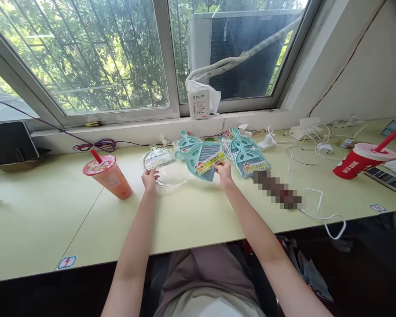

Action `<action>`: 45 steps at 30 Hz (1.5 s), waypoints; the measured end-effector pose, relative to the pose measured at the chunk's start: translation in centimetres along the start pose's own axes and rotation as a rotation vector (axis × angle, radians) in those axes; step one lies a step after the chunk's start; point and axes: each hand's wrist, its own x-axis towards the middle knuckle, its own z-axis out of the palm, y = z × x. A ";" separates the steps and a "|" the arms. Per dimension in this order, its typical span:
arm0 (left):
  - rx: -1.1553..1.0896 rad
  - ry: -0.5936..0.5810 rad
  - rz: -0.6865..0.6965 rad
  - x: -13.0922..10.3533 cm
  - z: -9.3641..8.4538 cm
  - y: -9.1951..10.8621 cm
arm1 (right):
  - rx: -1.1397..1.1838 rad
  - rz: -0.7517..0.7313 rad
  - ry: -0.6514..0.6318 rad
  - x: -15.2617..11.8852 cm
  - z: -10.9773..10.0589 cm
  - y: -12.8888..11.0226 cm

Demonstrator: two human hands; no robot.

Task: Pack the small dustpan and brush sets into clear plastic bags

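My right hand is closed on a teal dustpan and brush set, raised over the table and tilted. A yellow-green printed label crosses its grey bristles. Off to the left, my left hand pinches a crumpled clear plastic bag, which spreads toward the dustpan. Just beyond that hand lies a paler wrapped dustpan set. Several more teal sets in clear wrapping are heaped to the right, and another wrapped set sits behind the one I hold.
An orange drink cup with a red straw stands on the left; a red cup is at the right beside a phone. White cables and a blurred patch lie on the right. A tissue pack stands on the windowsill.
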 end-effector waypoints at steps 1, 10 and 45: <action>-0.011 0.045 -0.018 0.1 0.0 0.0 | 0.076 0.020 0.043 0.1 -0.1 0.1; -0.239 0.008 -0.162 0.0 -0.3 0.7 | 0.343 0.214 0.121 -0.7 0.8 0.6; 0.215 -0.357 -0.039 -2.1 1.0 0.2 | -1.339 -0.343 0.054 0.2 -1.6 0.0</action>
